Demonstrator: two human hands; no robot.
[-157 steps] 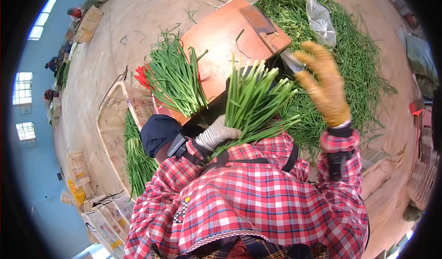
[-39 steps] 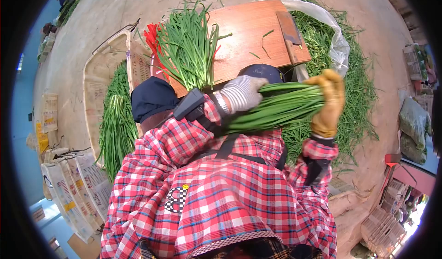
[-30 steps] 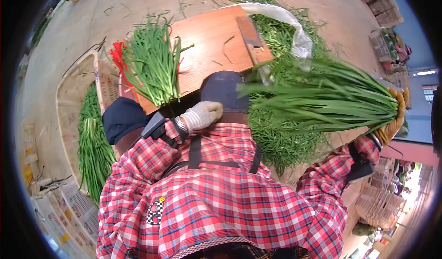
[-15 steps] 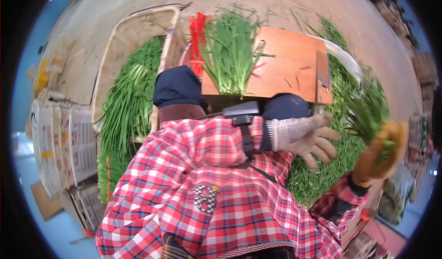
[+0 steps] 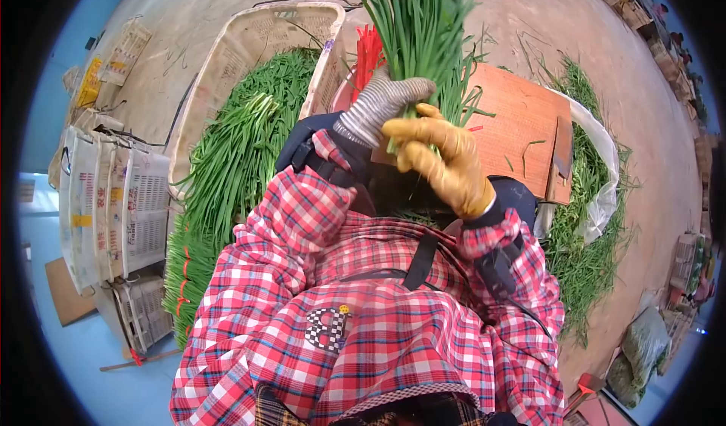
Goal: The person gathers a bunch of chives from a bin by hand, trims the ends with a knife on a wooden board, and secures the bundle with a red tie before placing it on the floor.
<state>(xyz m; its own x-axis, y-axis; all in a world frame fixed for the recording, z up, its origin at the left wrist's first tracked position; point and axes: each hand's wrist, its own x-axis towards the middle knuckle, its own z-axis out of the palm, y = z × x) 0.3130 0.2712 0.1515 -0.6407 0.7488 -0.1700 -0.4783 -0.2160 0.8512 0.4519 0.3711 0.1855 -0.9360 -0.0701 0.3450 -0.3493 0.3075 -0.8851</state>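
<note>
My left hand (image 5: 382,104), in a grey striped knit glove, is closed round the lower stems of a bunch of garlic chives (image 5: 420,29). The leaves point up and away from me. My right hand (image 5: 450,157), in a yellow rubber glove, is beside the stem ends with its fingers bent and apart. I see nothing held in it, though its fingertips partly cover the stems. Behind the hands is a wooden board (image 5: 514,123), with more chive leaves (image 5: 469,101) at its left part. Red ties (image 5: 367,55) are beside the held bunch.
At left, a plastic crate (image 5: 189,116) holds chives (image 5: 234,150); tied bundles (image 5: 185,275) lie nearer me. Right of the board, loose chives (image 5: 586,267) lie by a white plastic sheet (image 5: 601,210). Stacked crates (image 5: 117,206) stand far left.
My right hand has come from the loose chives at right to the middle, and the bunch it held is gone from it. My left hand has moved up-left and now grips a bunch.
</note>
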